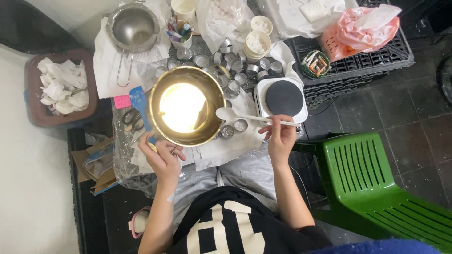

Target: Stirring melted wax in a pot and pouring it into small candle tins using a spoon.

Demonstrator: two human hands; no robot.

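Two hands are at work over a cluttered low work surface covered with white paper sheets [113,61]. The left hand [162,160] has its fingers closed around the handle of a round, shiny gold-coloured metal pot [187,106], holding it raised over the near middle of the surface; inside it lies a pale yellow, glossy liquid that looks molten. The right hand [281,138] pinches the handle end of a long white plastic spoon [245,116] between thumb and fingertips, with the spoon's bowl just beside the pot's right rim and not in the liquid.

Many small round silver metal cups [234,70] crowd the middle of the surface beyond the pot, and a few more sit just under its right rim. A white single-burner hotplate with a black round top [282,99] stands at the right edge, close to the spoon hand.

To handle this well, my judgement is that the pot should be kept level and steady, since the liquid fills much of the bowl and would slop with a tilt. The spoon grip is far out on the handle, which gives reach but little control, so slow strokes are wise. Keeping the wrist clear of the hotplate also seems prudent; whether it is hot cannot be told.
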